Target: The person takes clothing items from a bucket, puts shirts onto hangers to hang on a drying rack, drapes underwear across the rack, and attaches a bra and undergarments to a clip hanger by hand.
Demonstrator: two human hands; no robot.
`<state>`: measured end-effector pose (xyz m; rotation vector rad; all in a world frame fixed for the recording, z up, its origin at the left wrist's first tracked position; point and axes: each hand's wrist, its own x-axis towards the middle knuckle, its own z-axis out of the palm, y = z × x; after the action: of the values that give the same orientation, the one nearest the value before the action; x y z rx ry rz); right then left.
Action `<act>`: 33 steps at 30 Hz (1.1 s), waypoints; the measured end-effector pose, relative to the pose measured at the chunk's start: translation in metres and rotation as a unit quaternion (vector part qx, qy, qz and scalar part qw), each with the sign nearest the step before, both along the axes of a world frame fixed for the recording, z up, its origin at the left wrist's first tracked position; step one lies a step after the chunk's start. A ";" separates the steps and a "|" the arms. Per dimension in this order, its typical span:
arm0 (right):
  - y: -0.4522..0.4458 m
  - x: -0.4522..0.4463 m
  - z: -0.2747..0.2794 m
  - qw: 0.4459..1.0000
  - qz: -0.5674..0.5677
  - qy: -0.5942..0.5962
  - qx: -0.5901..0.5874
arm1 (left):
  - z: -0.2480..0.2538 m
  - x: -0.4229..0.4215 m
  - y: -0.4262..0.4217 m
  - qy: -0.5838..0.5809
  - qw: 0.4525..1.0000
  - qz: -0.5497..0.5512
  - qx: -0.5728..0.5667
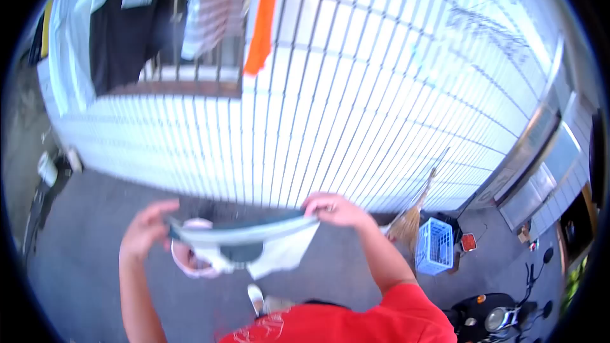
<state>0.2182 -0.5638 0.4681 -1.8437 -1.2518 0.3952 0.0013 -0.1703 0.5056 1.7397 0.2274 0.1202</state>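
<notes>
A white and dark green cloth garment point(279, 248) is stretched between my two hands, its dark upper edge running across. At its left end is my left hand point(149, 228), with the thumb side against the cloth and a finger stretched out. My right hand point(333, 209) pinches the upper right corner and wears a ring. Below and behind the garment's left part a pink round rim point(190, 270) shows, partly hidden by the cloth.
Clothes hang at the upper left, among them dark trousers point(121, 44) and an orange piece point(260, 25), before a white tiled wall point(330, 108). A straw broom point(410, 219), a blue crate point(434, 248) and a motorbike point(495, 317) stand at the right.
</notes>
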 end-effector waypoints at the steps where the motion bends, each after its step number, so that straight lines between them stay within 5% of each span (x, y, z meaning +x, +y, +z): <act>1: -0.012 -0.001 -0.006 0.999 0.006 -0.045 -0.030 | -0.002 -0.004 0.000 0.024 0.998 -0.064 -0.001; 3: -0.033 -0.029 0.031 0.991 -0.007 -0.062 -0.115 | 0.041 -0.027 -0.020 0.062 0.992 -0.110 0.011; 11: -0.116 -0.028 0.092 0.970 0.022 -0.239 -0.045 | 0.090 -0.017 -0.060 -0.027 0.967 -0.245 0.056; 13: -0.135 -0.026 0.108 0.972 0.020 -0.207 -0.113 | 0.107 -0.008 -0.086 0.008 0.954 -0.211 0.214; 19: -0.207 0.024 0.130 0.976 0.059 -0.173 -0.119 | 0.119 0.035 -0.156 -0.009 0.893 -0.201 0.402; 22: -0.250 0.058 0.137 0.991 0.022 -0.128 -0.042 | 0.124 0.061 -0.189 -0.066 0.915 -0.259 0.303; 24: -0.272 0.089 0.140 0.972 0.041 -0.057 0.223 | 0.141 0.082 -0.223 -0.162 0.911 -0.309 0.219; 25: -0.280 0.104 0.146 0.970 0.045 -0.068 0.228 | 0.146 0.093 -0.235 -0.170 0.909 -0.306 0.228; 27: -0.294 0.126 0.159 0.888 0.178 0.049 0.422 | 0.158 0.115 -0.258 -0.153 0.901 -0.336 0.227; 31: -0.293 0.142 0.201 0.800 0.354 0.081 0.478 | 0.172 0.150 -0.295 -0.137 0.877 -0.211 0.409; 33: -0.289 0.151 0.217 0.791 0.341 0.075 0.503 | 0.174 0.162 -0.300 -0.110 0.894 -0.204 0.383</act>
<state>0.3691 -0.8524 0.6852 -0.4167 -1.5535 0.1642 0.1628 -0.4699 0.6797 2.4963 -0.4165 0.1019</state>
